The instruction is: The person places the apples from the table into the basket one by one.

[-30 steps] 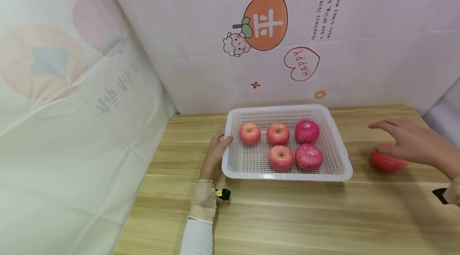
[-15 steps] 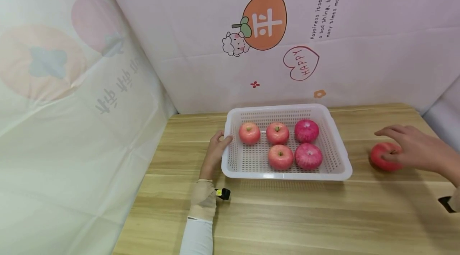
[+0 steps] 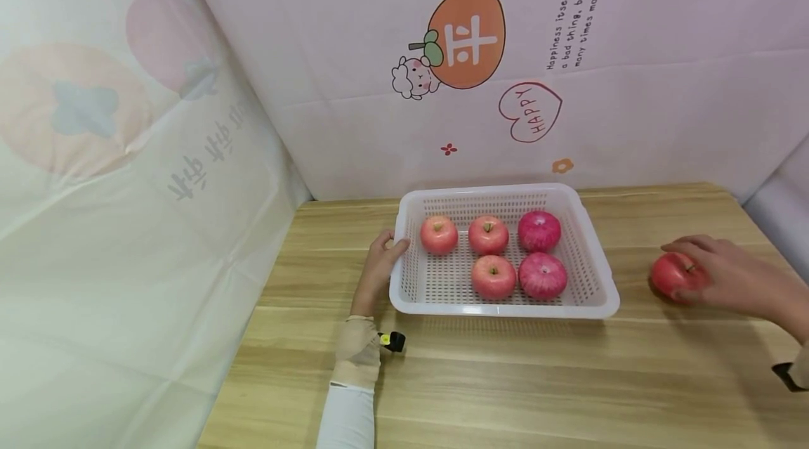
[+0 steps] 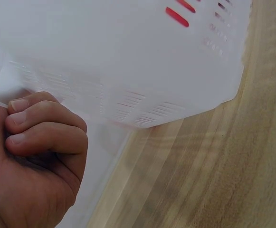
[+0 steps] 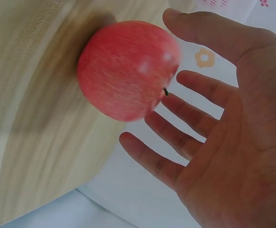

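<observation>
My left hand [image 3: 379, 263] grips the left rim of a white perforated plastic basket [image 3: 505, 310]. In the left wrist view that hand's fingers [image 4: 57, 137] are curled at the edge of the basket [image 4: 118, 47]. To the basket's right, a red apple [image 3: 673, 276] sits on the table with its stem showing. My right hand [image 3: 733, 277] reaches over this apple from the right and covers part of it. The right wrist view shows the hand [image 5: 228, 128] with spread, slightly bent fingers around the stem side of the apple [image 5: 126, 71].
Inside the basket lie three light red apples [image 3: 494, 277] on the left and middle, and two deeper pink ones [image 3: 543, 275] on its right side. The wooden table [image 3: 505, 386] ends at a printed cloth wall [image 3: 354, 133] behind, with another cloth [image 3: 114, 259] at left.
My right hand has come down over the apple on the right, its fingers now closer around it. The left hand and the basket have stayed in place.
</observation>
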A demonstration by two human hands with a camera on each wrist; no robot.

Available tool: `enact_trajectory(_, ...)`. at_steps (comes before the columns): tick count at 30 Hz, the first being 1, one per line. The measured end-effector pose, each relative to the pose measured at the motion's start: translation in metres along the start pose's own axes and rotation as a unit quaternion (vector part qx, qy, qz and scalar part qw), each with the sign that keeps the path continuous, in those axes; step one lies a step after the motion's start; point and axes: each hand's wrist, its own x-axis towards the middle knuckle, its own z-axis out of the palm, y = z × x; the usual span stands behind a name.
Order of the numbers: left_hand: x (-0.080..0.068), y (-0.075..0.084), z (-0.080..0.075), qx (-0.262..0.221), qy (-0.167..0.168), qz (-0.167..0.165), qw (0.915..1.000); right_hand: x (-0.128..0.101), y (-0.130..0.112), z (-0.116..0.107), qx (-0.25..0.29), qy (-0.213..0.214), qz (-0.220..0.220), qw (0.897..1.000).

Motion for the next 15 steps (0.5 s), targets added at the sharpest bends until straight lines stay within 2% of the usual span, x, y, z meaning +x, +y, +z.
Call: enact_trajectory(15, -0.001, 0.0, 0.0, 0.0, -0.001, 0.002, 1.0, -0.002, 0.004, 0.011, 0.012, -0.003, 0.007, 1.0)
